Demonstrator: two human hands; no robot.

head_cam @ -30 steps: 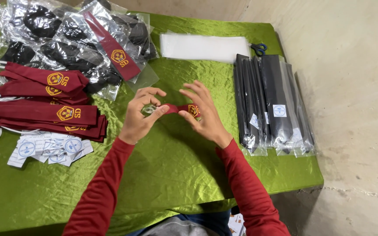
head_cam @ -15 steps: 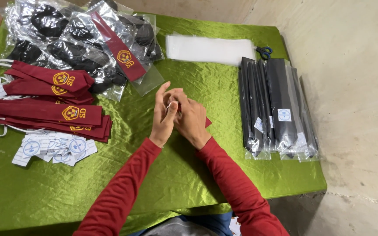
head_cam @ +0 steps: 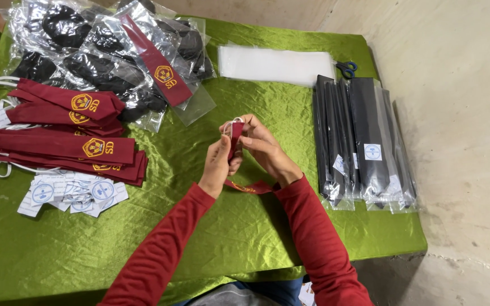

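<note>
— Presently in hand?
— Maroon tie (head_cam: 235,136), pinched by left hand (head_cam: 220,164) and right hand (head_cam: 265,150), above green surface (head_cam: 245,226).
— Surroundings?
— Tie stack (head_cam: 63,141) and tags (head_cam: 69,192) left; black packets (head_cam: 364,141) right; nothing between.

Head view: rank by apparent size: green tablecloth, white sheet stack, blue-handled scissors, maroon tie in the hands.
1. green tablecloth
2. white sheet stack
3. maroon tie, held by left hand and right hand; partly hidden, so unsure
4. blue-handled scissors, partly hidden too
</note>
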